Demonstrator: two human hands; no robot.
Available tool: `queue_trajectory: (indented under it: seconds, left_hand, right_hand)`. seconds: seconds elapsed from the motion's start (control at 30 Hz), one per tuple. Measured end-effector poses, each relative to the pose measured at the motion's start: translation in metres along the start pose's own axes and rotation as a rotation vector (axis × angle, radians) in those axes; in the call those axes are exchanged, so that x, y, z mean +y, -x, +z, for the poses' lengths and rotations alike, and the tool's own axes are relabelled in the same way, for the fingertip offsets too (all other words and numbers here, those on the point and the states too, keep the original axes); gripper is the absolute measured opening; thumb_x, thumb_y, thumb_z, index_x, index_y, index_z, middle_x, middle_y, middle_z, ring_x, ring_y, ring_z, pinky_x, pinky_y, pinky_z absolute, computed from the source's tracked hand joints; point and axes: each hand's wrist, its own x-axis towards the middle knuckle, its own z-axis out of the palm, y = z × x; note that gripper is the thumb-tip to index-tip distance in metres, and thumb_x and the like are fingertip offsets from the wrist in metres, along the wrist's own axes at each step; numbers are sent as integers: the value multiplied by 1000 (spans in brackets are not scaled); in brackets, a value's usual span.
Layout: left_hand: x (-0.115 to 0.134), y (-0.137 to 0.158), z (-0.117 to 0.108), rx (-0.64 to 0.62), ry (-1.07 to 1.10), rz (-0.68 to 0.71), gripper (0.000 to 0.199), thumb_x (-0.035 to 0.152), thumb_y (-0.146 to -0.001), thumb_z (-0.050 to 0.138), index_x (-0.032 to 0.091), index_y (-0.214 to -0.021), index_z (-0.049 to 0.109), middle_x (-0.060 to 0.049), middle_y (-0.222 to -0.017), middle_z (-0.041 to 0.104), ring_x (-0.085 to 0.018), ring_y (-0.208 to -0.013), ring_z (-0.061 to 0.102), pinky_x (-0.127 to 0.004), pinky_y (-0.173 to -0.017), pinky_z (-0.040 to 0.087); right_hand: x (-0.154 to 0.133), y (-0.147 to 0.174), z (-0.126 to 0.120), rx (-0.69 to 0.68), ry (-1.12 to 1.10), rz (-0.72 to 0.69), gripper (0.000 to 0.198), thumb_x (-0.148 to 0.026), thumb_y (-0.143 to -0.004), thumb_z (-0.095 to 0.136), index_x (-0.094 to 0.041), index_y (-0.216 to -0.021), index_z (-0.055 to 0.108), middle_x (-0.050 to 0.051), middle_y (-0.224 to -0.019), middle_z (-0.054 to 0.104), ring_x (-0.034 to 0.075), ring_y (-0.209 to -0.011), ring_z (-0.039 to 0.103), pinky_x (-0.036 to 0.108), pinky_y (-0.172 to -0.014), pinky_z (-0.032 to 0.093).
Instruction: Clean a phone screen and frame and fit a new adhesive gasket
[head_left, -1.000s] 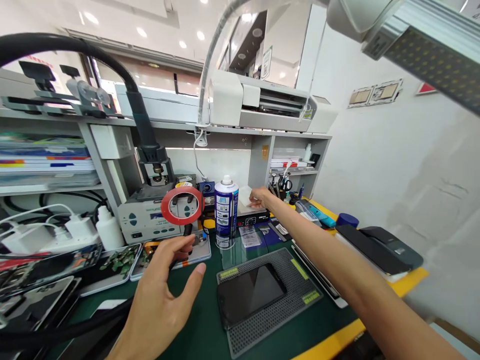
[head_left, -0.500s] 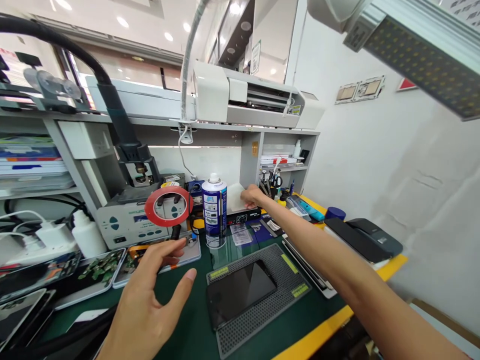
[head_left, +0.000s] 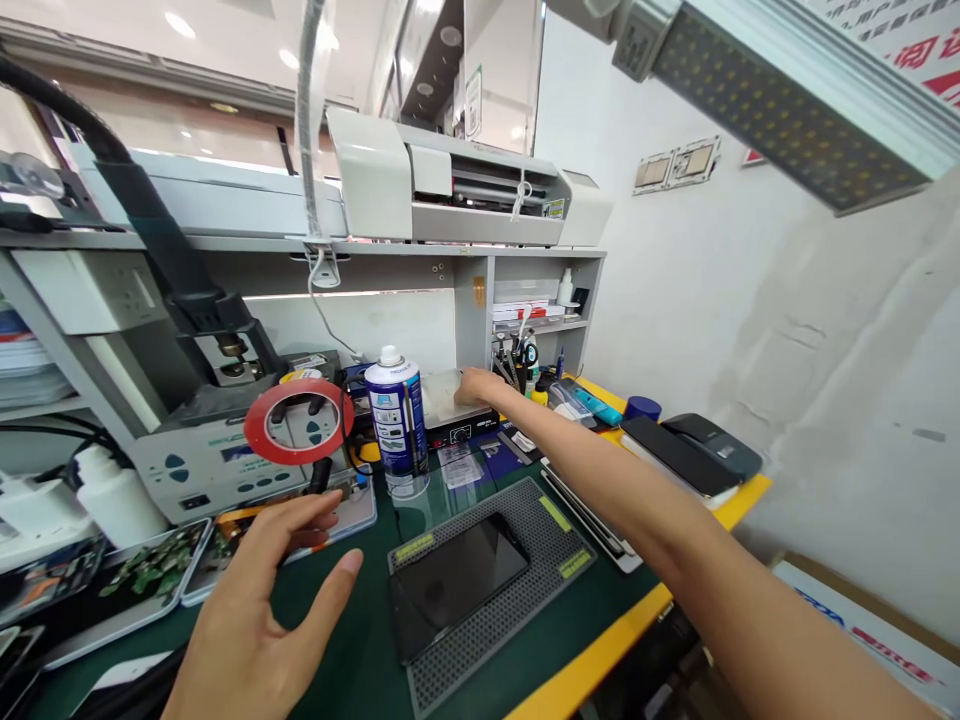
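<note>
The dial-fronted box [head_left: 465,432] sits mid-frame, the right hand [head_left: 475,386] curled at its pale top; whether it grips, I cannot tell. Lower left, the left hand [head_left: 249,610] is loosely spread, empty; lower centre, a smartphone [head_left: 461,582] lies on a mat [head_left: 510,602].

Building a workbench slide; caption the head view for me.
Right hand at a white-topped box, empty left hand beside a phone lying on a perforated mat.

Low black box [head_left: 442,438], whitish top [head_left: 439,395], front dial [head_left: 460,434], flat at back of green bench [head_left: 356,650]
</note>
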Motion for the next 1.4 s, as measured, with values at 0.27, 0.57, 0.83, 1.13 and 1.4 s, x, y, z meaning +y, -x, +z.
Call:
queue_trajectory:
  seconds: [0.27,0.57,0.83,1.13,1.4]
  left_hand:
    - [5,-1,2,-36,-12,12,50,56,-88,63,35,-133,54,-8,-129,57,-29,-108,65,-15,-37,46]
    - [3,-2,2,-53,-33,2,50,57,-88,61,36,-133,53,-8,-128,59,-29,-108,64,-19,-44,52]
    - [3,-1,0,-67,-25,-29,48,58,-89,61,37,-131,53,-7,-128,58,-29,-108,63,-18,-42,50]
    - [5,0,2,-95,-23,-24,42,55,-90,60,32,-126,57,-9,-123,64,-29,-109,65,-19,-41,49]
    - [-1,-5,7,-131,-103,-63,41,58,-92,54,27,-117,63,-10,-114,69,-28,-101,67,-24,-46,50]
  right_hand:
    - [-3,2,1,17,14,-45,37,-35,-97,65,-17,-128,60,11,-129,62,25,-108,65,46,-90,56]
    - [-13,7,1,10,-45,-40,37,-35,-97,65,-17,-129,60,11,-129,62,25,-108,65,46,-90,56]
    - [7,10,-26,-28,-107,-27,37,-36,-97,66,-15,-127,61,12,-127,63,25,-107,66,45,-89,57]
    - [41,48,-37,-177,-122,-146,34,-35,-97,64,-17,-126,61,10,-125,64,24,-104,66,44,-87,57]
    - [67,93,-15,-300,-101,-363,30,-35,-97,65,-16,-120,64,7,-118,67,22,-97,68,40,-82,59]
